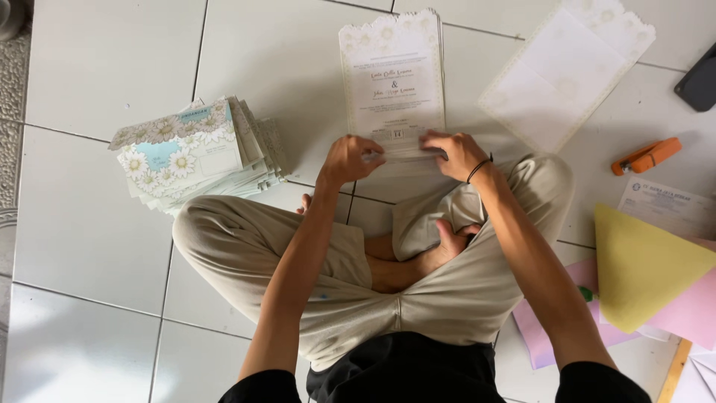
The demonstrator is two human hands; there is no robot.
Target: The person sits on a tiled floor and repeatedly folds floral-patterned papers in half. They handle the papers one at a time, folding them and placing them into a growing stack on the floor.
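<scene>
Head view: both hands on card stack.

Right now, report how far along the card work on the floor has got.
Looks done: a fanned pile of daisy-printed envelopes lies on the tiles at the left. In hand: the left hand and right hand pinch the lower edge of a stack of printed cards. Seemingly left: that stack, plus an opened cream sheet beside it.

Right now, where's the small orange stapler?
In the head view the small orange stapler lies on the white tiled floor at the person's right, beyond the yellow paper sheet and right of the opened white card.
</scene>
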